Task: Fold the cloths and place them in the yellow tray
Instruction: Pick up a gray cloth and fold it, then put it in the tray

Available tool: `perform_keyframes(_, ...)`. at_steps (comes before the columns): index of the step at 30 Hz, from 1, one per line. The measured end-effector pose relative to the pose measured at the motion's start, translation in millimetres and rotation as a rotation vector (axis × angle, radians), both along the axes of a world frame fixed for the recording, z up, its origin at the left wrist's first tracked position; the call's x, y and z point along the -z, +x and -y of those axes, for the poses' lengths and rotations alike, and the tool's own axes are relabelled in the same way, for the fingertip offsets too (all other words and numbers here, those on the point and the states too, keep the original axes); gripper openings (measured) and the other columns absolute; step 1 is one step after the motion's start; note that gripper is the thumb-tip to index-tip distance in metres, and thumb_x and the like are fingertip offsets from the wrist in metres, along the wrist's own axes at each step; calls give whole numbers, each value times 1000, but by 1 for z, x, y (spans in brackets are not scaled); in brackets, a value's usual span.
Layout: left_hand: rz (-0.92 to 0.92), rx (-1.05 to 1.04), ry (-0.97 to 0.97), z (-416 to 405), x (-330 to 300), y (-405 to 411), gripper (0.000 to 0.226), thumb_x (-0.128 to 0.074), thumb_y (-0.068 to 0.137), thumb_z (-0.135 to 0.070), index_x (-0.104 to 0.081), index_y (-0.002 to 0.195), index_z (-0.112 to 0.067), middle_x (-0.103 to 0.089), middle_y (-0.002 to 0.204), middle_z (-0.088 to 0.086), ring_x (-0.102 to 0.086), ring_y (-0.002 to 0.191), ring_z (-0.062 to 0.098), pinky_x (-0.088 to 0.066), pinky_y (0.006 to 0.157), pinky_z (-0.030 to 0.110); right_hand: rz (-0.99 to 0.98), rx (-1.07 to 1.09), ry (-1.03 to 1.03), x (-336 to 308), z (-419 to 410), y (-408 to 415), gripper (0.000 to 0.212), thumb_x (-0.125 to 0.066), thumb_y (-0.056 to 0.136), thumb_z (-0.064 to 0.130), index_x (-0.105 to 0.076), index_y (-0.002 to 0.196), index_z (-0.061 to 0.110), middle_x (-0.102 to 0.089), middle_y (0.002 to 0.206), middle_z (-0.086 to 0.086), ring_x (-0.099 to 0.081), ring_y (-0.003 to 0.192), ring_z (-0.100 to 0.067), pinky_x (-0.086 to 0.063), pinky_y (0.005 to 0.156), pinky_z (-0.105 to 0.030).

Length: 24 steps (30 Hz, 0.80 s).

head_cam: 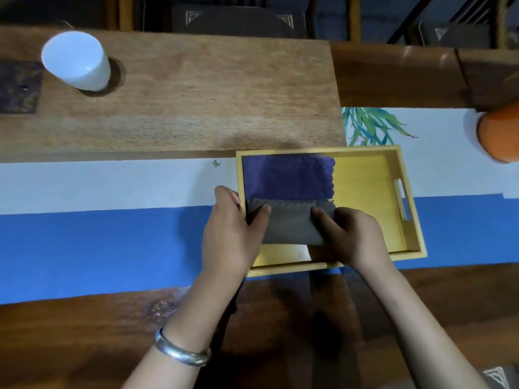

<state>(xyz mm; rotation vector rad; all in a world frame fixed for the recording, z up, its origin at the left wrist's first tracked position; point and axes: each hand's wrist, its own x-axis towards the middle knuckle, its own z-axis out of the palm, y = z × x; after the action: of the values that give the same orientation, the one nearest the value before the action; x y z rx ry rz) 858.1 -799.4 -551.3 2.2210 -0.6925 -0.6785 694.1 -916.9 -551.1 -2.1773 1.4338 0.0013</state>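
Both hands grip a folded grey cloth (289, 223) over the yellow wooden tray (365, 189).
Left hand (230, 234) and right hand (351, 237) pinch its ends — fingers beneath hidden; it overlaps the folded purple cloth (286, 175) — contact unclear.

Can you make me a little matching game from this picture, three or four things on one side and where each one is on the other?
Things:
1. purple cloth
2. grey cloth
3. white cup
4. bracelet

Places:
A. on the wooden board, far left
B. around the left wrist
C. lying flat at the far end of the yellow tray
D. held between the left hand and right hand

Pairs: 1-C, 2-D, 3-A, 4-B
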Motion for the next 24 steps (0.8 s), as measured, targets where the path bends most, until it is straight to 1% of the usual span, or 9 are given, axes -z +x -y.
perform_keyframes(3, 9, -5, 27, -5, 2, -4, 39, -67, 84, -35, -31, 89, -19, -44, 68, -2, -46, 56, 19, -34, 48, 31, 24, -63, -19, 1, -1, -9, 58, -54, 89, 51, -40, 52, 9, -41, 46, -7, -43, 49, -22, -24, 46, -33)
perform_keyframes(5, 15, -15, 29, -8, 4, -7, 39, -67, 84, -33, -30, 88, -20, -44, 69, -3, -45, 56, 16, -32, 47, 30, 52, -83, -18, 2, 0, -12, 58, -56, 88, 51, -41, 53, 8, -43, 47, -9, -45, 50, -23, -27, 48, -36)
perform_keyframes(7, 19, -27, 17, -10, 7, -9, 39, -68, 84, -33, -30, 88, -20, -44, 70, -3, -44, 57, 15, -30, 47, 30, 88, -106, -38, 4, 2, -12, 56, -59, 88, 48, -35, 52, 12, -40, 47, -7, -42, 49, -20, -28, 49, -37)
perform_keyframes(9, 21, -39, -5, -10, 10, -8, 38, -67, 85, -36, -32, 87, -19, -45, 71, -2, -45, 57, 15, -29, 47, 29, 118, -127, -91, 6, 3, -9, 55, -61, 88, 44, -29, 53, 15, -35, 48, -3, -38, 49, -18, -21, 51, -38)
perform_keyframes(12, 54, -54, -21, -11, 15, -4, 35, -66, 86, -39, -38, 87, -17, -49, 70, -1, -48, 59, 15, -30, 48, 27, 103, -107, -182, 13, 4, -1, 52, -60, 90, 40, -32, 56, 13, -35, 54, -3, -34, 54, -26, -13, 56, -35)
perform_keyframes(17, 74, -52, -4, -10, 16, -1, 32, -66, 85, -41, -44, 88, -17, -54, 75, -2, -53, 66, 18, -40, 55, 33, 12, -54, -244, 15, 2, 4, 50, -56, 90, 46, -34, 58, 14, -42, 62, -10, -38, 58, -29, -23, 54, -34)
perform_keyframes(19, 70, -48, 11, -13, 12, 1, 29, -67, 84, -39, -47, 90, -19, -57, 82, -4, -55, 71, 17, -43, 59, 33, -3, -4, -277, 7, -2, 2, 47, -56, 90, 47, -40, 62, 12, -47, 66, -13, -46, 61, -34, -26, 53, -34)
perform_keyframes(22, 118, -41, 43, -24, -2, 10, 23, -66, 84, -37, -51, 92, -22, -58, 87, -6, -56, 76, 17, -42, 60, 31, 31, 30, -301, -12, -11, 1, 37, -56, 92, 38, -46, 70, 10, -54, 72, -15, -54, 66, -40, -33, 52, -36)
perform_keyframes(24, 159, -32, 59, -35, -15, 20, 22, -64, 84, -37, -48, 90, -25, -57, 89, -7, -56, 78, 18, -39, 60, 30, 86, -49, -280, -28, -20, 7, 28, -58, 91, 30, -44, 73, 13, -53, 73, -12, -54, 69, -39, -33, 53, -35)
